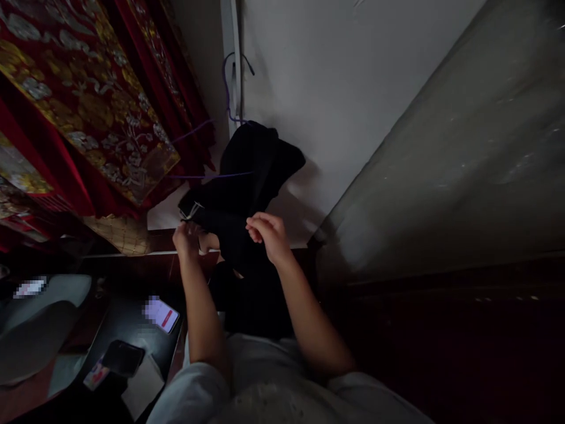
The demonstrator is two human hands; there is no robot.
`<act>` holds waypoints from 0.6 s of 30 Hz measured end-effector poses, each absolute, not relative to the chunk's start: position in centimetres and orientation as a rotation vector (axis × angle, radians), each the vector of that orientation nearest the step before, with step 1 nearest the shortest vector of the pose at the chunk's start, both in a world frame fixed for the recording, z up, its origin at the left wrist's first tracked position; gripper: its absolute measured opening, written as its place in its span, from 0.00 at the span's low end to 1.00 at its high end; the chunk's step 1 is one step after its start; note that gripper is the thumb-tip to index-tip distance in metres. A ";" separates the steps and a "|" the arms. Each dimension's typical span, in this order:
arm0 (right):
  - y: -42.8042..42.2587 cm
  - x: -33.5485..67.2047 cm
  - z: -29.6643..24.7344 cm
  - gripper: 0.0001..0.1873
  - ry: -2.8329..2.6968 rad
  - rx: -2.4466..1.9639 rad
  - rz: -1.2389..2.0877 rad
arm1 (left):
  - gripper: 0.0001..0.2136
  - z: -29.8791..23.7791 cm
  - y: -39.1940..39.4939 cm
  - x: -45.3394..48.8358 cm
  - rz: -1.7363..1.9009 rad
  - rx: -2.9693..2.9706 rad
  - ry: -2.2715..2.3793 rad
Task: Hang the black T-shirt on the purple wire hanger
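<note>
A black cloth garment (247, 171) hangs in front of me against a pale wall, near a purple cord (227, 88). At the garment's lower left edge, my left hand (186, 238) is closed with the fingers bunched together, just below a thin whitish loop (192, 210) on the cloth. My right hand (268, 232) is pinched at the front of the garment, fingertips against the black cloth. Whatever thin piece lies between its fingers is too dark to make out.
Red embroidered curtains (101, 118) hang at the left. On a dark tabletop (117, 318) lie a lit phone (165, 318), a black flat object (123, 357) and a white sheet (143, 386). A grey seat (37, 341) stands beyond it. A greyish shiny panel (441, 165) fills the right.
</note>
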State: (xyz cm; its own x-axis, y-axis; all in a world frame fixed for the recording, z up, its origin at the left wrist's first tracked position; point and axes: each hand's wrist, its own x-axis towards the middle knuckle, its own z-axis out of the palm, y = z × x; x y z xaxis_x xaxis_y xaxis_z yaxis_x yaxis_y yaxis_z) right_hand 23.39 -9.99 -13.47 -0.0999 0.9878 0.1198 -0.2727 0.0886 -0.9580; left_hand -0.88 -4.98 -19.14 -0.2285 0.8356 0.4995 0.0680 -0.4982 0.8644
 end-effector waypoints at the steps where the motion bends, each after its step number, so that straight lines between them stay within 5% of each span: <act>1: -10.2 23.9 -14.0 0.17 -1.132 -0.887 1.337 | 0.23 -19.9 -5.8 0.3 1.810 1.369 1.128; 8: -11.1 25.3 -14.2 0.18 -1.355 -0.950 0.954 | 0.11 -14.2 -10.2 6.2 1.844 1.134 1.110; 11: -12.0 24.1 -13.4 0.29 -1.489 -0.791 0.948 | 0.09 -10.4 -12.8 9.0 1.730 1.562 1.091; 18: -11.8 23.7 -10.5 0.13 -1.405 -0.850 1.327 | 0.19 -8.7 -10.5 8.5 1.436 2.047 0.944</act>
